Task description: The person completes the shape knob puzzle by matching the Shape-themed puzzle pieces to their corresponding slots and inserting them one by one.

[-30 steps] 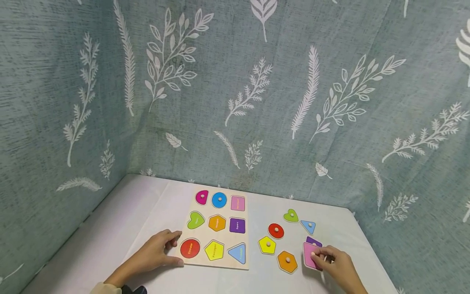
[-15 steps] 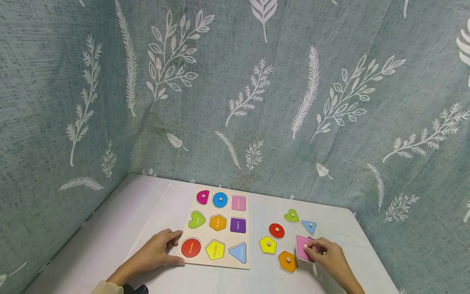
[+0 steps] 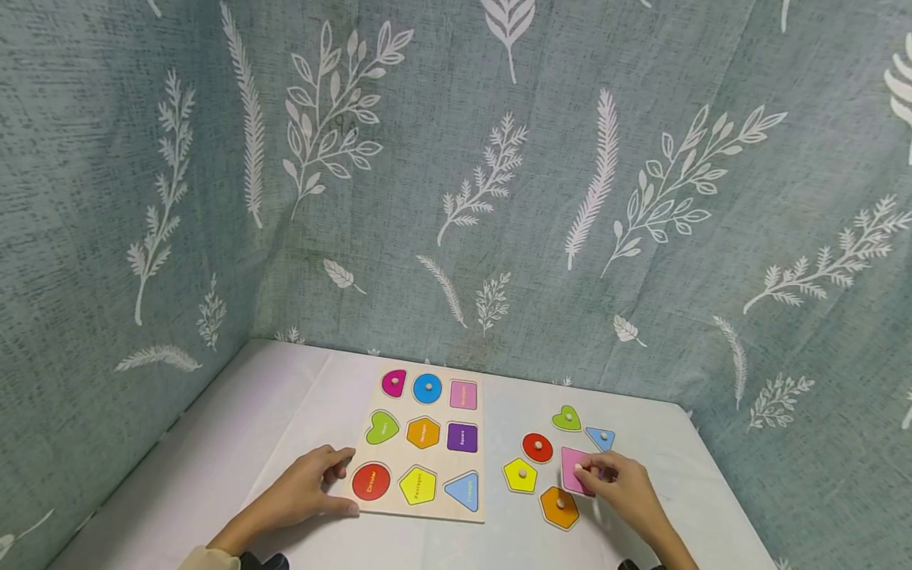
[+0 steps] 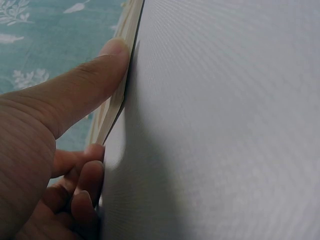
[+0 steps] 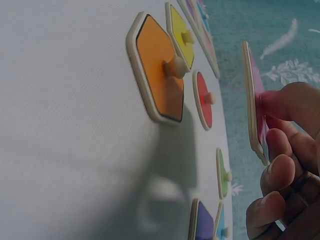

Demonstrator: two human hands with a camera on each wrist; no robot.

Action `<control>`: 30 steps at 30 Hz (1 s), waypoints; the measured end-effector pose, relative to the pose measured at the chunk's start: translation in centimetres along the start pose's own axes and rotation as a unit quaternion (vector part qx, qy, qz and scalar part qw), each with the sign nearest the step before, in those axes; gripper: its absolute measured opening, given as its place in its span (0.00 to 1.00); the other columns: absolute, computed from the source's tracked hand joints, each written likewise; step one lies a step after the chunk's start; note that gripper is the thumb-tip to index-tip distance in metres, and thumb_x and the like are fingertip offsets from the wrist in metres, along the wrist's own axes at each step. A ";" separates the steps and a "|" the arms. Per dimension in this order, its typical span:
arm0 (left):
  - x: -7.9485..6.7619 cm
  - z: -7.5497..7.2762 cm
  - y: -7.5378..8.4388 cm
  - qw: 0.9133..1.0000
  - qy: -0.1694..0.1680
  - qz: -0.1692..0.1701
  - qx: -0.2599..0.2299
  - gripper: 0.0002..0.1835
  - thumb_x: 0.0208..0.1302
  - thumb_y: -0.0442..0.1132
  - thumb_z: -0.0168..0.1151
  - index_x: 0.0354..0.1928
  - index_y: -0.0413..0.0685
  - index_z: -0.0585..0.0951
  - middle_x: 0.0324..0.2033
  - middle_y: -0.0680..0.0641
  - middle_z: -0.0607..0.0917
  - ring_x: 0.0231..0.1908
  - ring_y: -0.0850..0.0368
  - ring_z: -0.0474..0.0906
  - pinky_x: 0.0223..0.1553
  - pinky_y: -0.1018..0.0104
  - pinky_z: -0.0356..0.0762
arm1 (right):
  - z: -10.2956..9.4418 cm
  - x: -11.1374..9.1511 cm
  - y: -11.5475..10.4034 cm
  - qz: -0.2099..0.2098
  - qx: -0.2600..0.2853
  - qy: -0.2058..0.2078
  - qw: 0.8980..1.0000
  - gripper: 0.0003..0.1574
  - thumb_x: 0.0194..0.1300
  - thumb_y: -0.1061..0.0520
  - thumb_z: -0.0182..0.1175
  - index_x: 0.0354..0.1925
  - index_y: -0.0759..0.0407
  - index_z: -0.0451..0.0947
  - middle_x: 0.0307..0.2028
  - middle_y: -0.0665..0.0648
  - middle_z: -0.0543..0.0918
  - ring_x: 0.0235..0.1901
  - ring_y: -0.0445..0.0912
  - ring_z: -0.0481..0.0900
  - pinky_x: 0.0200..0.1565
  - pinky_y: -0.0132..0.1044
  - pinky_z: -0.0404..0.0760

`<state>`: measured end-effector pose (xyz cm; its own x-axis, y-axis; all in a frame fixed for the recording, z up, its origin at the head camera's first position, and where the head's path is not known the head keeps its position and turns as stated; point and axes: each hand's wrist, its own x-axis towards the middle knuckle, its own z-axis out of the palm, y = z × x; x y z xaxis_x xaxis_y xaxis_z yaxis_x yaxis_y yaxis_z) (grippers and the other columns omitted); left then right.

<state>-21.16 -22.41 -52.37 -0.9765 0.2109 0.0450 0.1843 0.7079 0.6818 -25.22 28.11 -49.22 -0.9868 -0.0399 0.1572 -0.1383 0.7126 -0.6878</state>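
Observation:
My right hand (image 3: 627,484) pinches the knob of a pink four-sided puzzle piece (image 3: 571,469), lifted off the table in the right wrist view and partly behind the fingers. At the near left corner of the wooden shape puzzle board (image 3: 440,455), my left hand (image 3: 302,487) grips the edges. Its thumb (image 4: 107,70) presses the board's near edge, and its curled fingers (image 4: 90,175) are at the left side. A magenta half-round piece (image 3: 394,383) and a blue round piece (image 3: 427,389) with knobs sit in the board's far row; printed shapes show in the other recesses.
Knobbed pieces lie right of the board: a red round (image 3: 537,448), yellow pentagon (image 3: 520,475), orange hexagon (image 3: 559,508), green heart (image 3: 567,418) and blue triangle (image 3: 602,438). A purple piece (image 5: 202,222) is mostly hidden under my right hand. Patterned cloth (image 3: 456,198) hangs behind the table.
My right hand has carried the pink piece leftward and slightly away from me, over the table toward the red and yellow pieces. The left hand stays at the board's corner.

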 end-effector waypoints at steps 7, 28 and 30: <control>-0.1 0.1 0.0 1.000 0.001 -0.001 -0.002 0.47 0.37 0.51 0.88 0.59 0.33 0.80 0.33 0.55 0.73 0.36 0.57 0.69 0.39 0.67 0.70 | 0.9 0.9 -0.4 -0.006 0.019 -0.008 1.000 0.10 0.59 0.51 0.77 0.35 0.54 0.87 0.25 0.48 0.77 0.29 0.42 0.73 0.31 0.32 0.72; -0.1 0.0 -0.1 1.000 0.006 0.007 0.000 0.47 0.37 0.51 0.88 0.60 0.33 0.80 0.33 0.55 0.73 0.36 0.58 0.69 0.39 0.68 0.71 | 3.1 3.9 -2.0 -0.045 0.026 -0.019 0.998 0.09 0.61 0.50 0.76 0.35 0.53 0.87 0.25 0.48 0.77 0.29 0.44 0.73 0.30 0.31 0.71; -0.1 0.0 -0.1 1.000 0.005 0.008 0.001 0.47 0.37 0.51 0.88 0.60 0.33 0.80 0.33 0.55 0.73 0.36 0.58 0.69 0.39 0.68 0.71 | 3.3 4.2 -2.2 -0.051 0.029 -0.021 0.998 0.08 0.61 0.52 0.76 0.35 0.52 0.87 0.25 0.48 0.77 0.29 0.44 0.73 0.31 0.31 0.71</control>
<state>-21.04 -22.48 -52.46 -0.9745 0.2152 0.0641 0.2006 0.7056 0.6796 -29.29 24.08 -49.41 -0.9700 -0.1390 0.1994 -0.2408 0.6613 -0.7104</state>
